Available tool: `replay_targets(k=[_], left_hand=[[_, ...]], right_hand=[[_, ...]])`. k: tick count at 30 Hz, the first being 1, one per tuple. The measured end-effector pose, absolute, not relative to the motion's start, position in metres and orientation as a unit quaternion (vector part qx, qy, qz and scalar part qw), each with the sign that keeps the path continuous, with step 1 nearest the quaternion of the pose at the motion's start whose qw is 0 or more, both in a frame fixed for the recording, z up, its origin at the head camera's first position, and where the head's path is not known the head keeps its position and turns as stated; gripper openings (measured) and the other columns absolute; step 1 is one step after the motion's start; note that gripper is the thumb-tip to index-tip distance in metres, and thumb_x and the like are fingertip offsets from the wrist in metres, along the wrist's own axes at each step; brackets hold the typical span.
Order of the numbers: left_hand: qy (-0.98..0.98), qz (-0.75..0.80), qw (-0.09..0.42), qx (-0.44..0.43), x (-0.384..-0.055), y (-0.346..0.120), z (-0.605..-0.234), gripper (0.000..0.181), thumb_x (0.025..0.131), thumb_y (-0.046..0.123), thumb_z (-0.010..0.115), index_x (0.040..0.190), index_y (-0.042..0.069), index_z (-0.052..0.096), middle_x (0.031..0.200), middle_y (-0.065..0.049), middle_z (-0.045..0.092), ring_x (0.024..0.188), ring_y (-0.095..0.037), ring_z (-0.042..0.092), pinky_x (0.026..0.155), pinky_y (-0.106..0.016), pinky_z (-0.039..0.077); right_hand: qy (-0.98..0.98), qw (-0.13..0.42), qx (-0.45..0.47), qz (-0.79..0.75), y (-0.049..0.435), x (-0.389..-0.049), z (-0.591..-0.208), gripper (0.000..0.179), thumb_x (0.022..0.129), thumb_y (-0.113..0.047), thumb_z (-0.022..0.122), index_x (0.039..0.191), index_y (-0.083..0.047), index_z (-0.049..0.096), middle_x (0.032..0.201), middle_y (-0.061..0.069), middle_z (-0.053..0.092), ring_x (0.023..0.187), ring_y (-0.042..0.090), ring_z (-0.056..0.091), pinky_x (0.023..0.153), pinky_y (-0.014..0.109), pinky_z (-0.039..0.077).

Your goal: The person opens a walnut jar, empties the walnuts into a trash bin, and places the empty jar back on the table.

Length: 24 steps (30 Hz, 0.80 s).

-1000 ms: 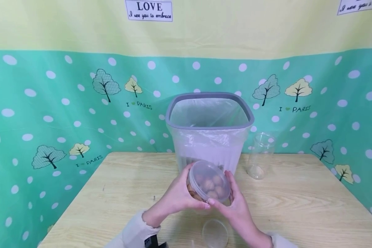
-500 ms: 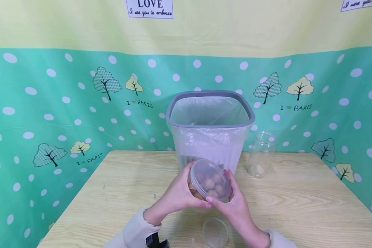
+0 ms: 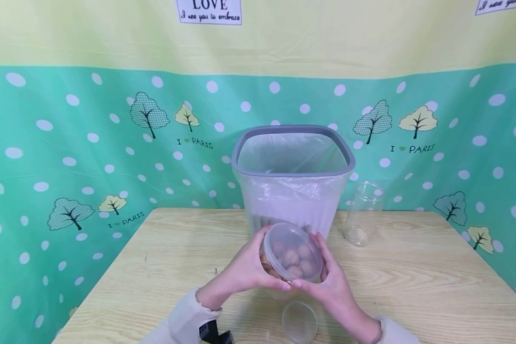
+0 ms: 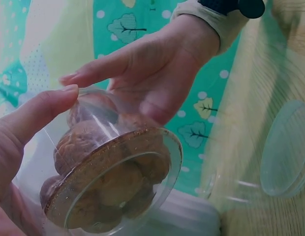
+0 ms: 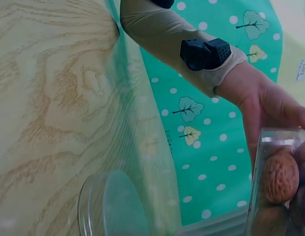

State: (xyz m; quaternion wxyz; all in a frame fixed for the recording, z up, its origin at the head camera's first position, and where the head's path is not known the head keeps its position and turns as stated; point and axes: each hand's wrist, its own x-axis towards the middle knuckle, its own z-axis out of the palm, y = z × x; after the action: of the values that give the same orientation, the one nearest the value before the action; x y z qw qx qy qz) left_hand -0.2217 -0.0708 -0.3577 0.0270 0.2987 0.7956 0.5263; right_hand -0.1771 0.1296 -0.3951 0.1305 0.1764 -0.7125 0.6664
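A clear plastic jar (image 4: 103,182) of walnuts (image 5: 280,179) is held in front of the bin, its translucent lid (image 3: 294,251) tilted toward the head camera. My left hand (image 3: 242,267) grips the jar from the left, thumb along the near side just below the lid. From the right, my right hand (image 3: 333,279) curls around the lid's edge, its thumb tip close to the left thumb. In the left wrist view the jar's base faces the camera, with brown crumbs along its rim and walnuts behind it. The far sides of the jar are hidden.
A bin (image 3: 290,200) with a grey rim and plastic liner stands behind the hands. To its right is a tall clear jar (image 3: 363,217). Another round translucent lid (image 3: 299,320) shows near the table's (image 3: 176,248) front. A patterned cloth (image 3: 133,177) hangs behind.
Both hands keep their hold on the walnut jar. The lid has shifted slightly down and right in the latest half second. The whole head view has shifted a little.
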Motion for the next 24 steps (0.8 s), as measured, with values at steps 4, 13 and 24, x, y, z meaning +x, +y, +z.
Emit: replay_targets(k=[4,13,24], left_hand=[[0.790,0.528,0.034,0.310,-0.223,-0.072,-0.358,0.109,0.050,0.021,0.093,0.140,0.013,0.033,0.129,0.001,0.051,0.116,-0.017,0.050,0.104,-0.042,0.036],[0.781,0.527,0.057,0.329,-0.222,-0.074,-0.357,0.106,0.051,0.017,0.092,0.139,0.013,0.033,0.129,0.003,0.051,0.116,-0.016,0.050,0.103,-0.040,0.036],[0.763,0.546,0.079,0.337,-0.221,-0.076,-0.357,0.106,0.050,0.010,0.091,0.139,0.011,0.034,0.129,0.001,0.051,0.115,-0.017,0.050,0.103,-0.034,0.037]], right_hand=[[-0.701,0.138,0.219,0.665,0.135,-0.180,-0.400,0.104,0.066,0.006,0.078,0.147,0.008,0.011,0.148,0.031,0.021,0.134,-0.003,0.027,0.104,0.008,0.025],[-0.635,0.123,0.337,0.684,0.147,-0.190,-0.408,0.101,0.070,0.003,0.078,0.146,0.010,0.011,0.151,0.023,0.025,0.137,0.004,0.028,0.108,0.015,0.023],[-0.609,0.066,0.416,0.672,0.160,-0.204,-0.409,0.101,0.075,-0.007,0.077,0.147,0.008,0.008,0.153,0.022,0.018,0.141,0.013,0.023,0.111,0.018,0.021]])
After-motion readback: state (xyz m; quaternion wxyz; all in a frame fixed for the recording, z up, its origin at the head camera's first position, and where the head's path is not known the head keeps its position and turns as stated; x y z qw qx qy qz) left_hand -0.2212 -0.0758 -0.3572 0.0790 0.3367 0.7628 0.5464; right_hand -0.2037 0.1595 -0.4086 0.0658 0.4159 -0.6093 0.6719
